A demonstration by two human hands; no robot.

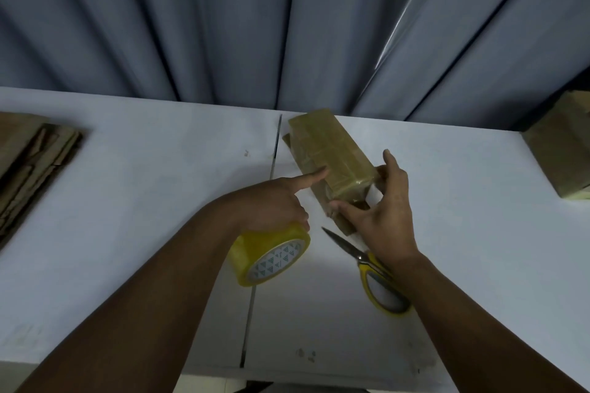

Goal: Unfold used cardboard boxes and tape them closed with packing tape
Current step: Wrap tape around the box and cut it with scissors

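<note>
Grey curtain: backdrop behind the work area. White desk: carries all items. Flattened boxes: stacked at far left, awaiting unfolding. Finished box: right edge, partly out of view. Box in hand: mid-desk, long, top glossy with tape, near end flaps apparently unsealed. Tape roll: yellow, clenched under the left hand, whose forefinger presses the box's side. Scissors: yellow-handled, lying just nearer than the box. Right hand: spread, fingers steadying the near end. Advice: hold flaps flush, draw tape taut, smooth before cutting.
</note>
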